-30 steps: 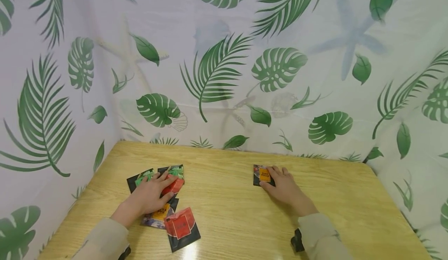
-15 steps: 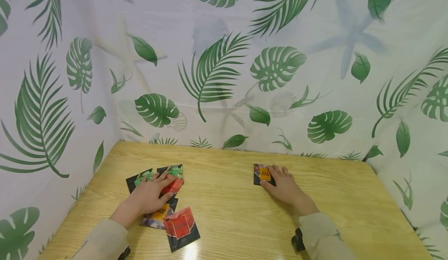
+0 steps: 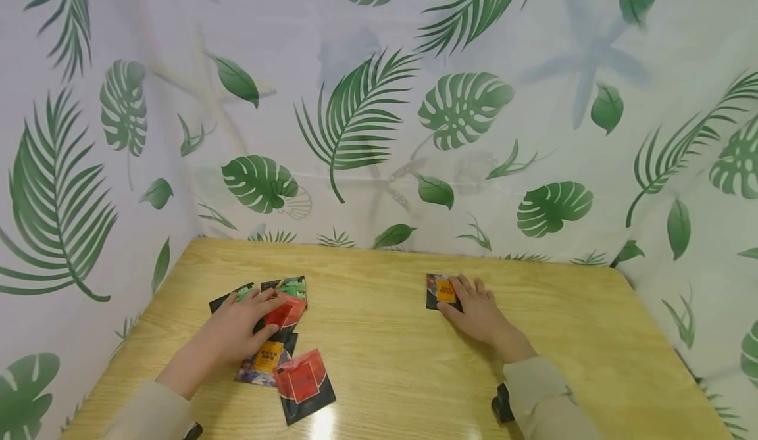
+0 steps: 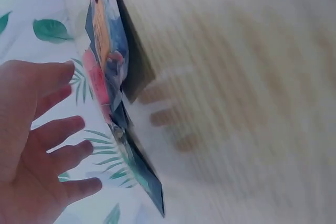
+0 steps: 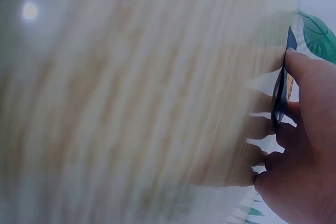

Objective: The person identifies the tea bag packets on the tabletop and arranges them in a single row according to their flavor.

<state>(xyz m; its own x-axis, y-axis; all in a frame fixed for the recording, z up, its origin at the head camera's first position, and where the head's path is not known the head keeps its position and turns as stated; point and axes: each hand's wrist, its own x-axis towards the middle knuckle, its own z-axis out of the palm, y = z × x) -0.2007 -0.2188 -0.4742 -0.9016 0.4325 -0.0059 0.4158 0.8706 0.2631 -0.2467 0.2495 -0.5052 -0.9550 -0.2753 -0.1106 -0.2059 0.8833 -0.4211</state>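
My left hand is over a loose group of flat sachets at the left of the table, fingers spread. In the left wrist view its fingers stand apart from the sachets. Partly covered are a black and green sachet and a red and black one. Behind lies another green sachet; in front are one with an orange label and a red and black one. To the right, my right hand rests its thumb and fingertips on a dark sachet with an orange label.
All the sachets lie on a wood-grain table. A white leaf-print cloth stands along its back and both sides. A black wrist device sits under the right sleeve.
My left hand has risen off the sachets and drawn back a little to the left. The right hand keeps its place on its sachet. The head view has shifted slightly.
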